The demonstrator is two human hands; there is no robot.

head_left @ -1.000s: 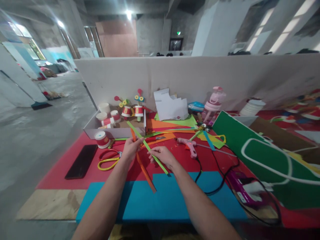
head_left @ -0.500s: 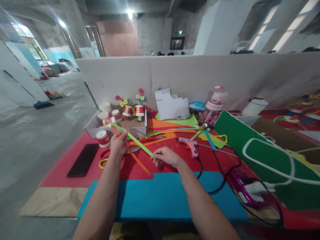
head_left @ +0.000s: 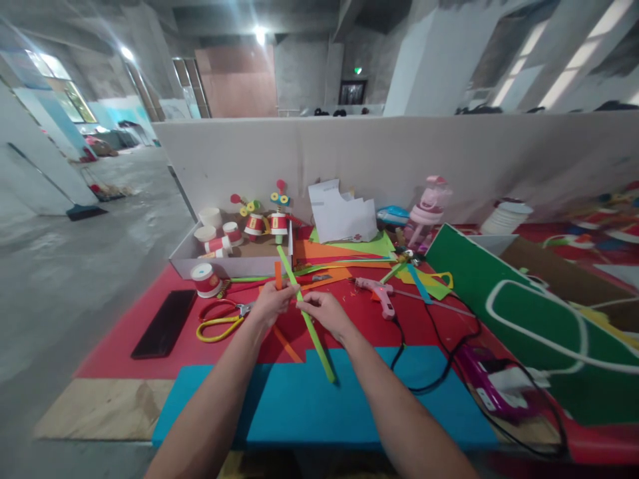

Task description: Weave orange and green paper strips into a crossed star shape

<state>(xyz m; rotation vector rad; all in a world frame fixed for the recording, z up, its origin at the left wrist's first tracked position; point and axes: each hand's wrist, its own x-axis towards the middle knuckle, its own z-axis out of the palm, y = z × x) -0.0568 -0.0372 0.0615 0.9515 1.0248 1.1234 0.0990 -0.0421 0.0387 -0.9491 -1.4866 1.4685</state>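
- Your left hand (head_left: 273, 301) grips the orange strip (head_left: 287, 344); your right hand (head_left: 324, 311) pinches the green strip (head_left: 316, 342), which slants between your fingertips above the red tabletop (head_left: 114, 339).
- Both look like paper — light, bendy, easily creased; pinch their edges gently.

Grey floor (head_left: 120, 243), ceiling light (head_left: 260, 35) (rather glaring).

Head camera: worn on the head, it faces forward and down.
Worktop (head_left: 112, 352): close below.
Partition (head_left: 389, 150): farther, straight ahead.
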